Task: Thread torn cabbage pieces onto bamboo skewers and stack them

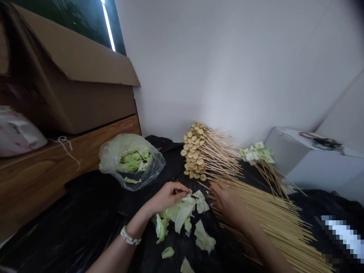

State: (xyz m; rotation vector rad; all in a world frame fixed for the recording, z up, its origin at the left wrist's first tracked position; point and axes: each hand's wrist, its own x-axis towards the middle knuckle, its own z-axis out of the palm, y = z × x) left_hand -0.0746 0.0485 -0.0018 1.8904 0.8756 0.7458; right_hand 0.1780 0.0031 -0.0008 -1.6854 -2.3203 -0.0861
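Observation:
My left hand (166, 196) is closed in a pinch on a piece of cabbage leaf at the top of a loose pile of torn cabbage pieces (182, 220) on the black plastic sheet (93, 220). My right hand (227, 203) lies on a big heap of bare bamboo skewers (273, 223), fingers curled onto the sticks; whether it grips one is hidden. Behind the hands lies a stack of skewers loaded with round tan slices (195, 149). To its right are a few skewers with cabbage squares (257, 153).
A clear plastic bag of cabbage (131, 161) sits at the left rear. A wooden ledge (57, 167) with a cardboard box (85, 87) runs along the left. A white box (307, 159) stands at the right, by the white wall.

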